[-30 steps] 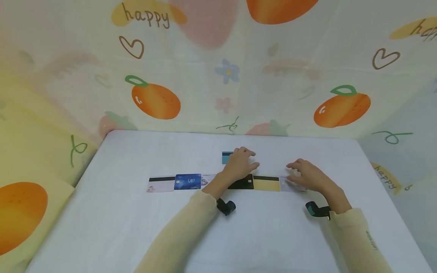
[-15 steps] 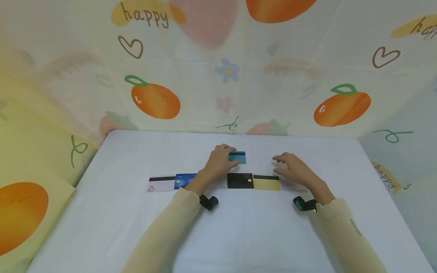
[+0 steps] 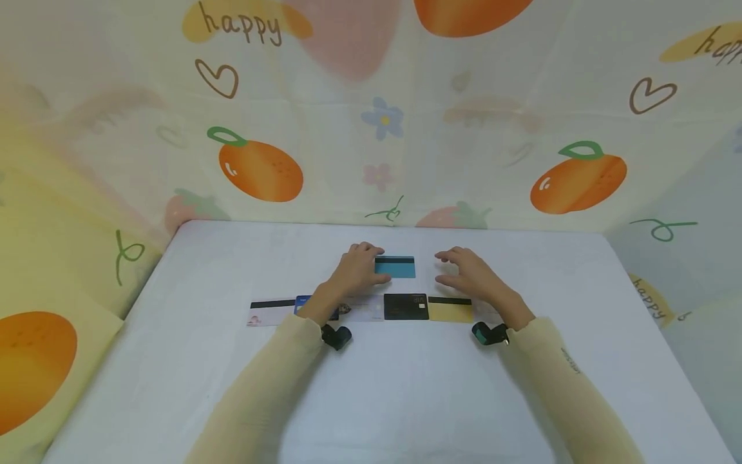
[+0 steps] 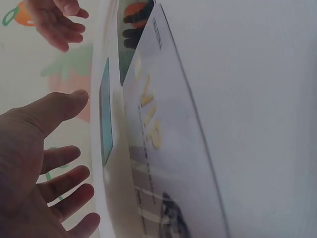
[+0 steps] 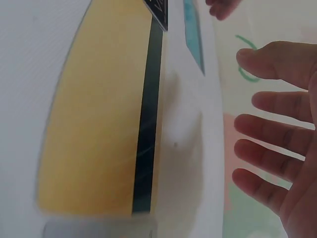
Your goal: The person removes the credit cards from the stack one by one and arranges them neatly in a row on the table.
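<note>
A teal card (image 3: 395, 267) with a dark stripe lies by itself behind a row of cards. My left hand (image 3: 357, 267) is at its left edge, fingers relaxed and spread, overlapping that edge in the head view. To the card's right, a short gap away, my right hand (image 3: 464, 267) hovers with loose fingers and holds nothing. In the left wrist view the left hand's fingers (image 4: 69, 191) are apart, with nothing between them. The right wrist view shows the right hand's thumb and fingers (image 5: 267, 126) extended.
In front of the hands runs a row of cards: a white striped card (image 3: 271, 314), a blue card partly under the left forearm, a silver VIP card (image 3: 366, 308), a black card (image 3: 406, 307) and a yellow card (image 3: 450, 310). Another pale card is mostly hidden by the right wrist.
My left hand has moved left, from over the teal card to its left edge, uncovering it. My right hand has moved left and slightly back, toward the card's right side.
</note>
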`<action>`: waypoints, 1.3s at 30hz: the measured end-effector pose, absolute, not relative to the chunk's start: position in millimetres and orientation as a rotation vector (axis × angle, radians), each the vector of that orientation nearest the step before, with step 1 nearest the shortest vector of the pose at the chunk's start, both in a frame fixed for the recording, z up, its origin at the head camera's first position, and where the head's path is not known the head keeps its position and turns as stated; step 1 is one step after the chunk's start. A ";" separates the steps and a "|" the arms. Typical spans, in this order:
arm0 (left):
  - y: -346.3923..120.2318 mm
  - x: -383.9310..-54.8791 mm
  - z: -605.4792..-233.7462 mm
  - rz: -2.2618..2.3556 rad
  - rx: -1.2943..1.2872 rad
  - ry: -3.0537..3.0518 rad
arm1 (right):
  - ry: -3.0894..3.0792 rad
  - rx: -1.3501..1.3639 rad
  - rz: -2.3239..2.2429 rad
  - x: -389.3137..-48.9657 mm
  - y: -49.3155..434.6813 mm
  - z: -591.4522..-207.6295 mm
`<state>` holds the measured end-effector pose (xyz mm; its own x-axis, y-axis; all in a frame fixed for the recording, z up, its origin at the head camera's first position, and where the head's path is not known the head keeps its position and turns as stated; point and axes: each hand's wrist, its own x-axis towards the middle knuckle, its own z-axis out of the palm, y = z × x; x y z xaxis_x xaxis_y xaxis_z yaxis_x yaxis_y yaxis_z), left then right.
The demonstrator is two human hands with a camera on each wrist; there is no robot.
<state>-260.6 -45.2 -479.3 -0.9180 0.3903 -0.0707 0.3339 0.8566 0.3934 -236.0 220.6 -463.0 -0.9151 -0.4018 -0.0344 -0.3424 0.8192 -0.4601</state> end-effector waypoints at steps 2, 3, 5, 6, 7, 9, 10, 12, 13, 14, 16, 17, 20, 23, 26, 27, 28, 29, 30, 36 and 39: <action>-48.2 -261.6 -479.6 0.564 0.574 2.877 | 2.870 -0.624 -0.682 -240.5 214.6 -462.9; -49.5 -261.9 -479.7 0.563 0.574 2.873 | 2.868 -0.640 -0.682 -242.5 211.7 -462.8; -51.9 -262.8 -480.3 0.554 0.574 2.869 | 2.866 -0.662 -0.663 -246.8 205.7 -463.3; -52.7 -263.2 -480.4 0.551 0.573 2.866 | 2.867 -0.670 -0.650 -248.5 202.8 -463.4; -53.5 -263.8 -480.5 0.548 0.572 2.862 | 2.867 -0.676 -0.634 -250.2 200.1 -463.8; -54.4 -265.1 -480.8 0.540 0.569 2.856 | 2.864 -0.678 -0.615 -253.2 195.0 -464.0; -54.8 -265.8 -481.0 0.537 0.568 2.853 | 2.863 -0.679 -0.602 -254.6 192.5 -464.7; -55.4 -266.8 -480.7 0.541 0.560 2.846 | 2.860 -0.689 -0.591 -256.8 187.9 -465.1; -55.7 -267.3 -480.5 0.541 0.557 2.844 | 2.859 -0.697 -0.584 -257.9 185.7 -465.3; -55.9 -267.8 -480.4 0.542 0.553 2.841 | 2.858 -0.709 -0.578 -259.0 183.8 -465.6; -56.8 -268.5 -480.2 0.548 0.544 2.831 | 2.856 -0.720 -0.567 -261.0 180.0 -466.5; -57.2 -268.8 -480.1 0.549 0.542 2.827 | 2.856 -0.729 -0.553 -262.0 178.3 -467.0; -58.4 -269.9 -480.6 0.542 0.535 2.815 | 2.849 -0.726 -0.517 -264.9 174.0 -469.2; -59.3 -270.8 -480.6 0.527 0.530 2.811 | 2.843 -0.721 -0.475 -267.5 170.5 -471.1; -59.2 -271.4 -479.8 0.517 0.522 2.810 | 2.835 -0.707 -0.452 -269.3 167.1 -471.3; -59.2 -271.4 -479.6 0.515 0.521 2.811 | 2.831 -0.699 -0.446 -269.8 166.0 -471.1; -59.0 -271.5 -479.5 0.509 0.523 2.811 | 2.828 -0.691 -0.439 -270.3 164.8 -470.9; -58.9 -271.6 -479.3 0.507 0.524 2.811 | 2.823 -0.680 -0.430 -270.9 163.9 -471.1; -58.7 -271.8 -479.2 0.504 0.524 2.812 | 2.818 -0.671 -0.424 -271.4 162.8 -471.1; -57.4 -274.1 -480.1 0.469 0.532 2.822 | 2.798 -0.653 -0.375 -275.5 157.6 -471.4; -55.8 -276.2 -480.8 0.436 0.535 2.822 | 2.797 -0.651 -0.372 -277.1 156.9 -470.8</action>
<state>-276.2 -55.8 -480.8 -0.9053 0.3881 -0.1728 0.3179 0.8887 0.3303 -277.1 156.9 -470.8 -0.8702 -0.4593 -0.1786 -0.3967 0.8679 -0.2991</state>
